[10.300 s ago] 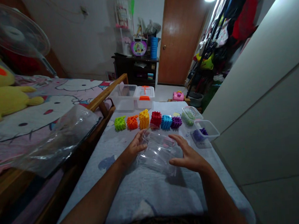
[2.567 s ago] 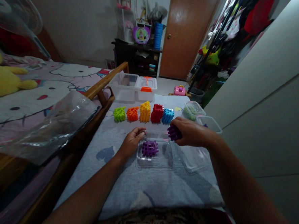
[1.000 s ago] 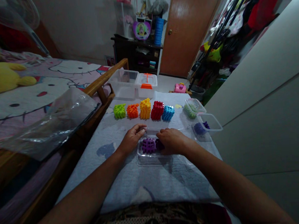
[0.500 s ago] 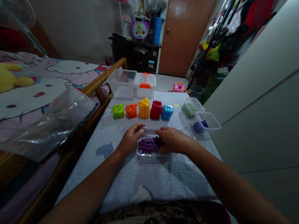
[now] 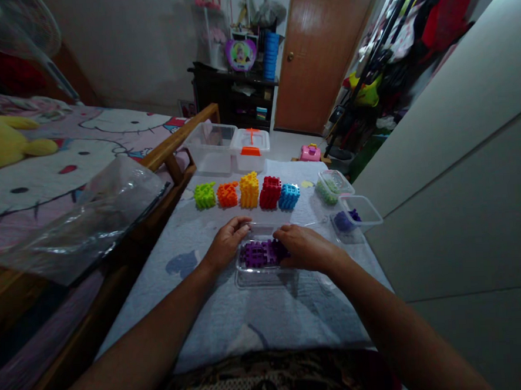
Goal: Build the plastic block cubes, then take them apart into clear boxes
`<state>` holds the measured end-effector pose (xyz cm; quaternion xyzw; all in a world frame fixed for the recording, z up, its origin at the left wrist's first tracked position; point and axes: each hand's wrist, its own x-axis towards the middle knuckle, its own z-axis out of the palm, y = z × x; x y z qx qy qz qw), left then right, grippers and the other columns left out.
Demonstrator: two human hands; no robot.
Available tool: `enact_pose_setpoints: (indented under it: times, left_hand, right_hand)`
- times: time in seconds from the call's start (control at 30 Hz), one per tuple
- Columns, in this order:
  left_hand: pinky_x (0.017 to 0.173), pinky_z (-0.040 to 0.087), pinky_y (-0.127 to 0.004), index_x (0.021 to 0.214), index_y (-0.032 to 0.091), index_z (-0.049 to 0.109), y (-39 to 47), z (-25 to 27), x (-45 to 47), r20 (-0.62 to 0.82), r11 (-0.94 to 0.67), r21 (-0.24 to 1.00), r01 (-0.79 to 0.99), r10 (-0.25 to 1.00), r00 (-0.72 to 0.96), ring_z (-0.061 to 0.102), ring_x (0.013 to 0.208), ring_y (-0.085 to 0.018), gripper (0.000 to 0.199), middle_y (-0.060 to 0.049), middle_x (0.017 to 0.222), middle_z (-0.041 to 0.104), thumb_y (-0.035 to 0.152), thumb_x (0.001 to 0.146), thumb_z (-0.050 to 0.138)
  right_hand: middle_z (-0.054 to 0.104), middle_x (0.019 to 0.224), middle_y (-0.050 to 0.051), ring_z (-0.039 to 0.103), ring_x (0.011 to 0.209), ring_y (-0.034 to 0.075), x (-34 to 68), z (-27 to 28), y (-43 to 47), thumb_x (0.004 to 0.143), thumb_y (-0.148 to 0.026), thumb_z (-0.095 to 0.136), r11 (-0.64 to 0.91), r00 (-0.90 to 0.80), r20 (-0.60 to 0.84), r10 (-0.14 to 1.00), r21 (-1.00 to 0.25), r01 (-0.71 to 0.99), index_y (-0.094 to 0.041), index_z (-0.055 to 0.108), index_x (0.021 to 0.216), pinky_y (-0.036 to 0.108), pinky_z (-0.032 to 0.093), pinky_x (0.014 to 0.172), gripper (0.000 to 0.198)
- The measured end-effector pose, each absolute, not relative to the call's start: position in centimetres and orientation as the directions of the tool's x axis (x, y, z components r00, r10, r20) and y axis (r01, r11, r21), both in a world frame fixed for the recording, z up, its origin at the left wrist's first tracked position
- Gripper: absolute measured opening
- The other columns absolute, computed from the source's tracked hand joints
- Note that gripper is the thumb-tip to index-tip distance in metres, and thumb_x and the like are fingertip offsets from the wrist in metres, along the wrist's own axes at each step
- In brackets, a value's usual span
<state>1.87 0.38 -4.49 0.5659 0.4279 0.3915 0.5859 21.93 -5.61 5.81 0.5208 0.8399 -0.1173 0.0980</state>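
Observation:
In the head view a clear plastic container [image 5: 265, 270] stands on the cloth-covered table, holding purple interlocking toy blocks [image 5: 256, 254]. My left hand [image 5: 227, 242] grips the container's far left edge, thumb and fingers closed on the rim. My right hand [image 5: 307, 248] reaches into its right side, fingers bent and closed round the purple blocks at that end; the fingertips are partly hidden. Beyond the container, stacks of blocks stand in a row: green [image 5: 204, 195], orange [image 5: 227, 194], yellow [image 5: 249, 190], red [image 5: 270, 192] and blue [image 5: 289, 197].
To the right sit a clear box with light green pieces [image 5: 328, 189] and another with dark violet pieces [image 5: 345, 220]. Two larger clear bins, one with an orange-handled lid [image 5: 251, 151], are at the table's far end. A wooden bed rail [image 5: 169, 144] runs along the left, a pale cabinet [image 5: 473, 205] along the right.
My right hand has shifted slightly right, and more of the purple blocks shows beside its fingers. My left hand keeps its place on the container. The view has moved a little.

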Motion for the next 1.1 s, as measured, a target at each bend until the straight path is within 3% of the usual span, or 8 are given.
enact_pose_setpoints:
  times: [0.1, 0.2, 0.33, 0.43, 0.57, 0.67, 0.93, 1.1]
  left_hand:
    - [0.087, 0.049, -0.037, 0.111, 0.019, 0.065, 0.3, -4.4, 1.9, -0.066, 0.062, 0.998, 0.024, 0.945, 0.321, 0.064, 0.097, -0.024, 0.042, -0.007, 0.101, 0.069, 0.046, 0.079, 0.066]
    - [0.086, 0.049, -0.037, 0.111, 0.019, 0.065, 0.3, -4.3, 1.9, -0.075, 0.077, 0.997, 0.007, 0.946, 0.314, 0.064, 0.098, -0.025, 0.044, -0.007, 0.102, 0.069, 0.047, 0.078, 0.067]
    - [0.089, 0.048, -0.038, 0.109, 0.019, 0.065, 0.3, -4.2, 2.0, -0.068, 0.070, 0.998, 0.003, 0.952, 0.298, 0.064, 0.099, -0.025, 0.045, -0.007, 0.102, 0.070, 0.050, 0.077, 0.068]
    - [0.088, 0.047, -0.036, 0.108, 0.019, 0.066, 0.1, -3.9, 2.1, -0.061, 0.061, 0.998, 0.010, 0.956, 0.288, 0.063, 0.097, -0.024, 0.044, -0.007, 0.101, 0.070, 0.050, 0.076, 0.067]
    - [0.083, 0.049, -0.034, 0.105, 0.020, 0.067, 0.0, -3.7, 2.2, -0.060, 0.058, 0.998, 0.018, 0.955, 0.292, 0.063, 0.091, -0.023, 0.043, -0.005, 0.096, 0.069, 0.052, 0.076, 0.066]
    - [0.086, 0.048, -0.035, 0.107, 0.020, 0.066, 0.0, -3.9, 2.1, -0.057, 0.055, 0.998, 0.014, 0.956, 0.288, 0.063, 0.094, -0.024, 0.046, -0.006, 0.097, 0.069, 0.054, 0.076, 0.066]
    - [0.088, 0.048, -0.036, 0.105, 0.021, 0.066, 0.1, -4.0, 2.1, -0.050, 0.046, 0.999, 0.019, 0.955, 0.293, 0.063, 0.096, -0.024, 0.043, -0.006, 0.099, 0.069, 0.052, 0.077, 0.066]
    - [0.085, 0.048, -0.034, 0.107, 0.020, 0.066, 0.2, -4.3, 2.0, -0.029, 0.016, 0.999, 0.043, 0.953, 0.303, 0.063, 0.093, -0.022, 0.040, -0.006, 0.100, 0.068, 0.050, 0.080, 0.064]
  right_hand:
    - [0.069, 0.106, 0.012, 0.065, 0.093, 0.023, 22.7, 5.8, -6.1, 0.079, -0.030, 0.073, 0.405, -0.428, -0.243, 0.871, -0.139, 0.904, -0.014, 0.065, 0.107, 0.032, 0.050, 0.082, 0.034]
    - [0.067, 0.114, 0.011, 0.064, 0.101, 0.023, 24.6, 6.0, -7.5, 0.083, -0.033, 0.070, 0.355, -0.396, -0.127, 0.910, -0.260, 0.898, -0.016, 0.060, 0.120, 0.033, 0.050, 0.088, 0.042]
    - [0.067, 0.112, 0.011, 0.065, 0.099, 0.023, 28.1, 5.7, -10.6, 0.091, -0.033, 0.059, 0.177, -0.160, 0.077, 0.984, -0.358, 0.917, -0.019, 0.059, 0.119, 0.037, 0.051, 0.087, 0.032]
    - [0.067, 0.113, 0.014, 0.064, 0.102, 0.027, 30.1, 3.8, -12.8, 0.091, -0.036, 0.056, 0.030, 0.007, 0.119, 0.993, -0.306, 0.951, -0.017, 0.060, 0.119, 0.042, 0.050, 0.090, 0.034]
    - [0.058, 0.132, 0.023, 0.051, 0.126, 0.037, 30.6, -0.2, -15.0, 0.084, -0.046, 0.063, -0.145, 0.152, 0.055, 0.987, -0.111, 0.983, -0.009, 0.052, 0.135, 0.049, 0.042, 0.104, 0.063]
    - [0.047, 0.144, 0.028, 0.043, 0.134, 0.041, 29.6, -2.8, -15.8, 0.081, -0.055, 0.063, -0.234, 0.235, 0.010, 0.972, -0.049, 0.971, -0.006, 0.042, 0.143, 0.052, 0.039, 0.105, 0.082]
    - [0.037, 0.151, 0.029, 0.035, 0.138, 0.046, 28.9, -4.5, -15.8, 0.078, -0.058, 0.063, -0.394, 0.396, 0.041, 0.917, -0.051, 0.918, -0.012, 0.036, 0.147, 0.059, 0.032, 0.104, 0.088]
    - [0.040, 0.149, 0.027, 0.042, 0.133, 0.044, 29.5, -4.1, -15.5, 0.077, -0.056, 0.062, -0.442, 0.446, 0.008, 0.895, -0.128, 0.888, -0.011, 0.038, 0.146, 0.056, 0.035, 0.103, 0.086]
